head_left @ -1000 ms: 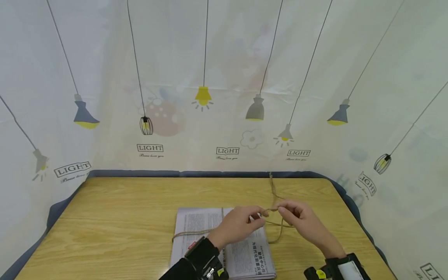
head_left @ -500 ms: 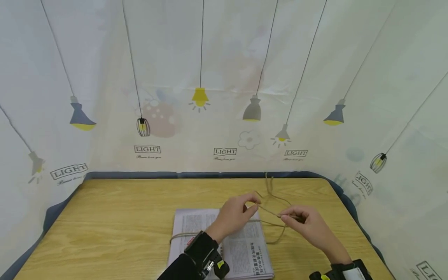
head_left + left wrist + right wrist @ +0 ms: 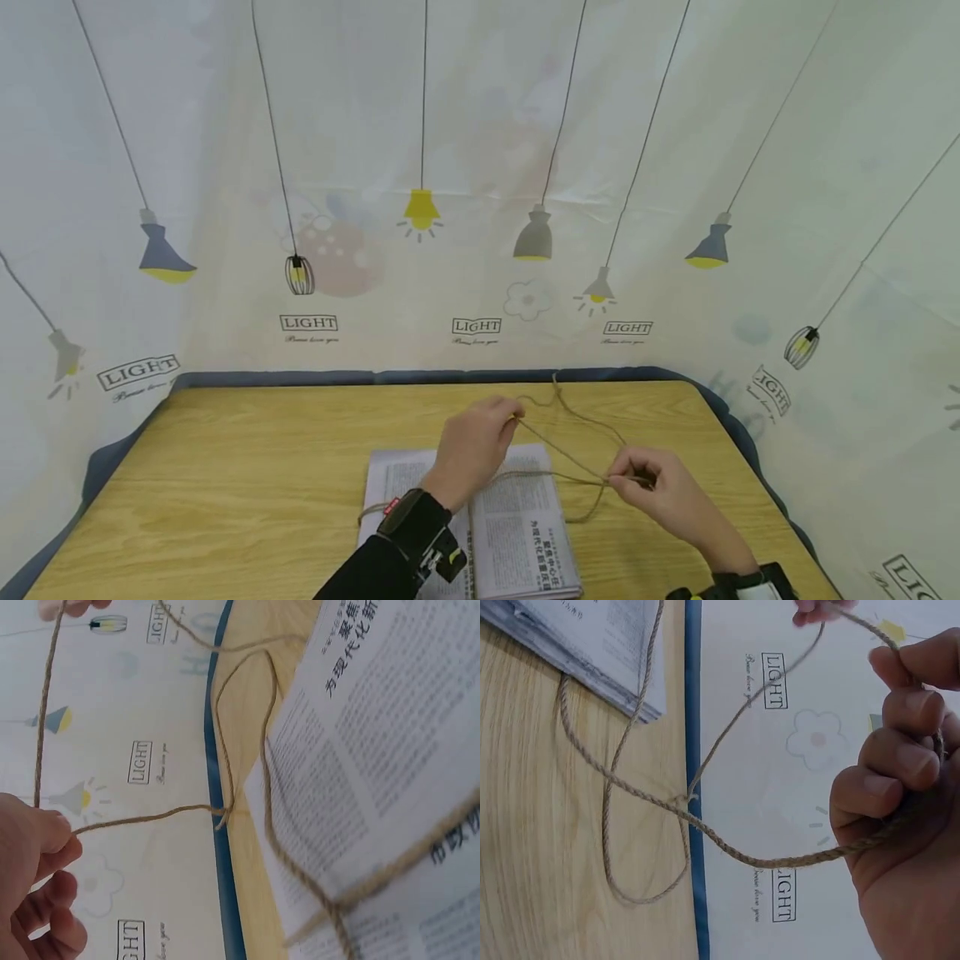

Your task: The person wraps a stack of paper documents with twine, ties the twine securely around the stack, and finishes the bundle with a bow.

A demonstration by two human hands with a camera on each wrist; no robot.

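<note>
A stack of folded newspapers (image 3: 525,533) lies on the wooden table, with brown twine (image 3: 382,877) crossing over its top. My left hand (image 3: 474,450), above the stack's far edge, pinches a strand of twine between thumb and fingertips. Right of the stack, my right hand (image 3: 667,493) grips the twine; in the right wrist view several fingers (image 3: 911,761) curl round it, and thumb and forefinger pinch a strand. One length of twine (image 3: 558,448) runs straight between the two hands. Another strand (image 3: 780,862) passes from under the stack into my right palm.
Loose twine (image 3: 588,419) trails over the table (image 3: 262,450) to its far edge, where an end lies. A pale curtain (image 3: 375,125) printed with lamps hangs right behind the table, above a dark blue border (image 3: 277,378).
My left hand has moved left and up, away from my right hand. My right hand has shifted slightly down and right, and the twine between them has lengthened. The view has turned slightly right.
</note>
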